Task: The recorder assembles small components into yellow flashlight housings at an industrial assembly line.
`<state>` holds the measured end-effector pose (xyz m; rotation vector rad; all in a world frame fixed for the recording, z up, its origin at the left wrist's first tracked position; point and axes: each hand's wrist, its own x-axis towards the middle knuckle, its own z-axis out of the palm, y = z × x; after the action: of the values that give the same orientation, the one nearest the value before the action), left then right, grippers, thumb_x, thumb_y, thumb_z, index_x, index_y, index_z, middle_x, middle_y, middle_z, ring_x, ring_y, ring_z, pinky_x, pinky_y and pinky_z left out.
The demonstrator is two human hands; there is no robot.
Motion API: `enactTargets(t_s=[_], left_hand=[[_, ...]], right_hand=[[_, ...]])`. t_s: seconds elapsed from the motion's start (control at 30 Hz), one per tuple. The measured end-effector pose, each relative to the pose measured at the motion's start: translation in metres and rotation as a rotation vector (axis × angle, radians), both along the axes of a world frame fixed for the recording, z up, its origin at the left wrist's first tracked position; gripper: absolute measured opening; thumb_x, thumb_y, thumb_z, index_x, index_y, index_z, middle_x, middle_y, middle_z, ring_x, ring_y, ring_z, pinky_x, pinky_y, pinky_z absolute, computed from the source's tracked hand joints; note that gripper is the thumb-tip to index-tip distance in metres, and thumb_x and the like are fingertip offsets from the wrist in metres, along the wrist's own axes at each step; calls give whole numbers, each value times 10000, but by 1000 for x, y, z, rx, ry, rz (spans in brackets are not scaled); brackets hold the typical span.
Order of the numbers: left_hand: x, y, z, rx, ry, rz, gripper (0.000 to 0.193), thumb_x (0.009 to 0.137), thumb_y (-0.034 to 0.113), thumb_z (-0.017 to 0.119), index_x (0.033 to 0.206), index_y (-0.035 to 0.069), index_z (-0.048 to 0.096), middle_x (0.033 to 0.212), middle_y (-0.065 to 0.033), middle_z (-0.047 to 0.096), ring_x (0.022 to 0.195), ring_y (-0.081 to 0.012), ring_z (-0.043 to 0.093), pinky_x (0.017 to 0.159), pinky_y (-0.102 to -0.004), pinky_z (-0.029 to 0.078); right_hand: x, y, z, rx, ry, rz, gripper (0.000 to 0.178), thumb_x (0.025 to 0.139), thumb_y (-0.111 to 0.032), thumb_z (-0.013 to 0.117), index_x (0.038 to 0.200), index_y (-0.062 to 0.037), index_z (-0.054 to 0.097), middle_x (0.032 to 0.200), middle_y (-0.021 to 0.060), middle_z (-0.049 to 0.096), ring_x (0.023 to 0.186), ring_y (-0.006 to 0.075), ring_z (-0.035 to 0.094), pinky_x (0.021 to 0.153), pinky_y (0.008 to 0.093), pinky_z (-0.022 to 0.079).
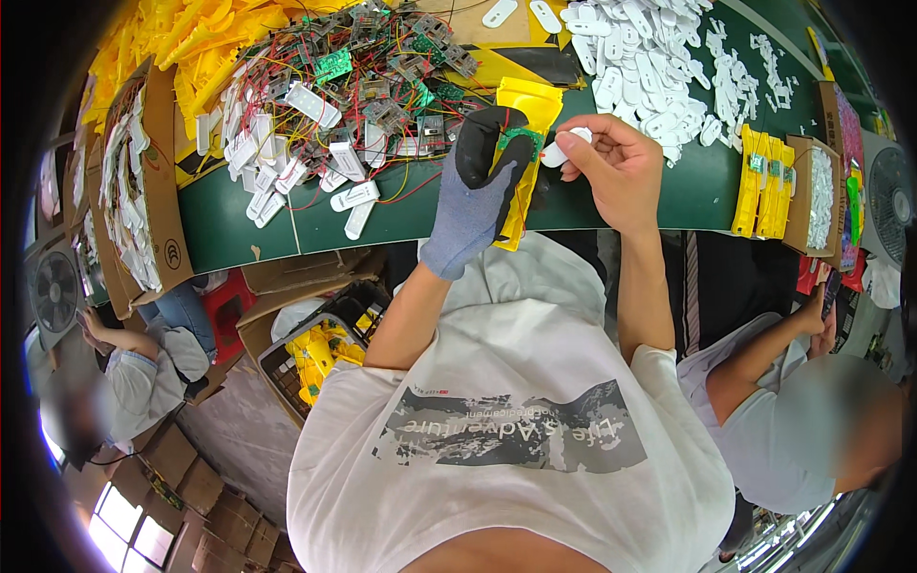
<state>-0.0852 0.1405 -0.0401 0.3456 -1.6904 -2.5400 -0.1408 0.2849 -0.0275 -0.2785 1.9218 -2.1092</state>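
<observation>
My left hand (pixel 478 191), in a grey glove with black fingertips, is closed round a long yellow plastic housing (pixel 523 100) held above the table's near edge. Within the housing, between my gloved fingers, part of a green circuit board (pixel 516 137) shows. Just right of it, my bare right hand (pixel 616 167) pinches a small white oval plastic piece (pixel 570 148) between thumb and fingers. A spot of red shows at the left end of that piece. My gloved fingers hide much of the housing's middle.
Wired circuit boards (pixel 382 86) and white plastic cases (pixel 277 162) are heaped on the green table (pixel 224 220) at left. White oval pieces (pixel 635 72) pile up at right, near several yellow housings with boards (pixel 764 181). Cardboard boxes (pixel 143 181) flank the table. Two other people sit nearby.
</observation>
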Motion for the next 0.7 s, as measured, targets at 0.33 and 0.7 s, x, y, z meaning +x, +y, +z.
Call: enactTargets(t_s=[0.33, 0.7], left_hand=[[2, 3, 2, -41, -29, -1, 251, 865, 34, 506, 1101, 64, 427, 895, -73, 541, 630, -114, 556, 521, -259, 493], [-2, 1, -19, -49, 28, 63, 266, 813, -63, 520, 1064, 6, 468, 981, -71, 538, 890, -108, 523, 793, -237, 425]], right_hand=[[0, 1, -4, -3, -12, -68, 133, 799, -56, 654, 899, 27, 629, 658, 32, 607, 520, 36, 524, 484, 157, 419], [17, 3, -14, 12, 136, -88, 67, 807, -47, 628, 801, 19, 616, 567, -10, 551, 428, 8, 427, 378, 162, 296]])
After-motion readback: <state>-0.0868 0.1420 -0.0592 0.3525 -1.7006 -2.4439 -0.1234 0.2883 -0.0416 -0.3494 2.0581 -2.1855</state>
